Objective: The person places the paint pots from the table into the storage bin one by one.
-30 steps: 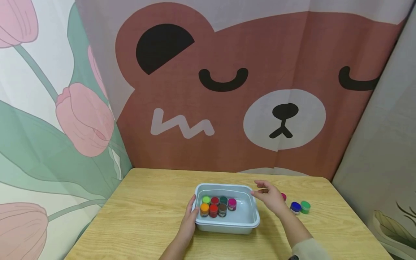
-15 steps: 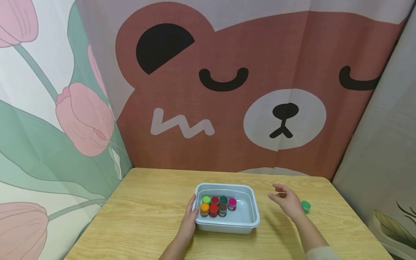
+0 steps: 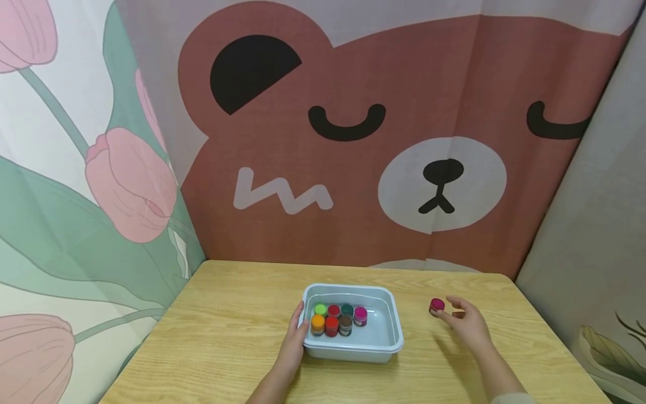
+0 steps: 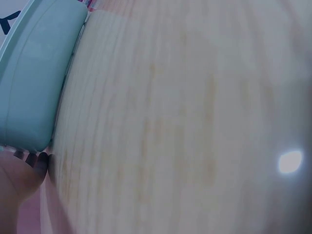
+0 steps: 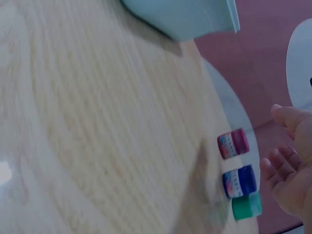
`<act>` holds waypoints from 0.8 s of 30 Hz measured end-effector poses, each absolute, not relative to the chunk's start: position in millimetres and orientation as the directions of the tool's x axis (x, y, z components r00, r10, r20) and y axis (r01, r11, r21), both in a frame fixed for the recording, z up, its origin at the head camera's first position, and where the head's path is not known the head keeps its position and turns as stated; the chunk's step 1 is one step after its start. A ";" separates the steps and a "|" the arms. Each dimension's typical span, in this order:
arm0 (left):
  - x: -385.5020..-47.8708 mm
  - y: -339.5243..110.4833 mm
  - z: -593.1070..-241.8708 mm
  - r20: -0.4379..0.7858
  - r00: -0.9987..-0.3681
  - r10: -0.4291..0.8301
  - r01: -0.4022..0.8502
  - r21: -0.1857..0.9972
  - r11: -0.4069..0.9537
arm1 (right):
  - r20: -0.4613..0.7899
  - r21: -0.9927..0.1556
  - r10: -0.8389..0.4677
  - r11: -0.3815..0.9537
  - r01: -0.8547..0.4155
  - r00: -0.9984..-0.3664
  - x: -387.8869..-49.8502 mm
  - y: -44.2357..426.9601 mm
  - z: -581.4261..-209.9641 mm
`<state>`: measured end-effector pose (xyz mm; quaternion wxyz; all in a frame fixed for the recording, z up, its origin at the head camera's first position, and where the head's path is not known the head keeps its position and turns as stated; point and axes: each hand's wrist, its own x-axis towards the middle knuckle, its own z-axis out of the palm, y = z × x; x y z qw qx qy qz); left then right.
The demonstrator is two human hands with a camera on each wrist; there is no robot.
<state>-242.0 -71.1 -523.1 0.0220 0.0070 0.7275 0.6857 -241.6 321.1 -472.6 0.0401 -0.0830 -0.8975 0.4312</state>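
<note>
My left hand [image 3: 291,345] grips the left side of a pale blue plastic container [image 3: 353,352], its thumb at the rim. In the left wrist view, dark fingertips [image 4: 41,163] touch the container's wall [image 4: 41,73]. Inside stand several small paint jars, among them an orange jar [image 3: 317,324], a brown jar [image 3: 345,325] and a magenta jar [image 3: 360,316]. My right hand [image 3: 469,325] hovers with parted, relaxed fingers beside a crimson jar [image 3: 437,306]. In the right wrist view, the hand [image 5: 292,170] is above a blue jar [image 5: 240,181] and a green jar [image 5: 247,206], both hidden in the head view.
The wooden table [image 3: 242,314] carries the container near its middle and the loose jars to the right. Behind it hangs a curtain [image 3: 282,235] with a bear print. A tulip-print curtain [image 3: 131,185] hangs at the left.
My right hand has moved from the container's right rim over to the right, uncovering the crimson jar and covering the blue and green ones. The left hand and container have not moved.
</note>
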 end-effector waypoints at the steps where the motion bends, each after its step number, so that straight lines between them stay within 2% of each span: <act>1: -242.0 -71.3 -522.7 -0.022 -0.999 0.041 -0.020 0.998 0.062 | 0.007 -0.774 0.191 0.623 0.116 -0.982 -241.6 323.0 -474.0; 24: -243.1 -70.9 -523.3 -0.020 -0.999 0.041 -0.018 0.998 0.055 | -0.060 -0.753 0.222 0.630 0.190 -0.973 -243.5 348.1 -496.0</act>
